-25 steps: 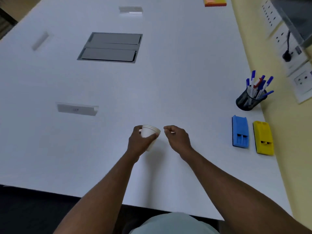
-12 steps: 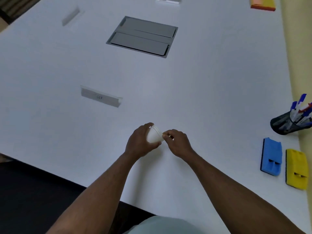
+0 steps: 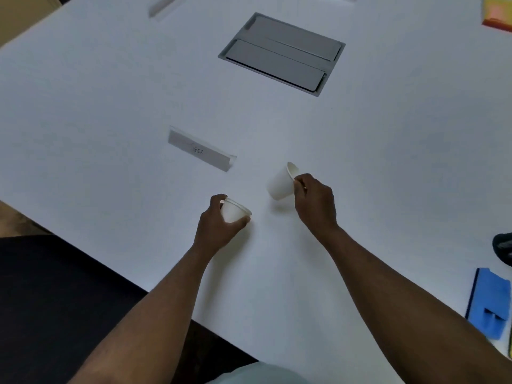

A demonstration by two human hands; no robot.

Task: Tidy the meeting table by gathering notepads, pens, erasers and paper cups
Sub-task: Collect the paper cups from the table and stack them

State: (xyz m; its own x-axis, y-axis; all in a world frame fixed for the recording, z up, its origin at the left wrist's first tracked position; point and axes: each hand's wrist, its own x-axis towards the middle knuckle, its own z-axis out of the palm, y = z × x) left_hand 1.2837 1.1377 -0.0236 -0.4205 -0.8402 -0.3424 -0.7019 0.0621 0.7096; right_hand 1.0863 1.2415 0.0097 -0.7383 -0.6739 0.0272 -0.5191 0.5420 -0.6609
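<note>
My left hand (image 3: 219, 225) is wrapped around a white paper cup (image 3: 234, 210), held upright just above the white table (image 3: 388, 162). My right hand (image 3: 314, 202) pinches the rim of a second white paper cup (image 3: 281, 182), which is tilted with its mouth facing up and to the right. The two cups are apart, roughly a hand's width between them. A blue eraser (image 3: 489, 303) lies at the right edge. The black pen holder (image 3: 502, 248) is only partly in view at the right edge.
A folded white name card (image 3: 201, 151) stands just beyond the cups. A grey cable hatch (image 3: 282, 54) is set into the table further back. An orange and yellow notepad (image 3: 497, 13) sits at the top right corner. The table's near edge runs diagonally at lower left.
The stacked cups have come apart: my right hand pulled one cup out and moved it right and away. The view has shifted, so the erasers and pen holder slid toward the right edge.
</note>
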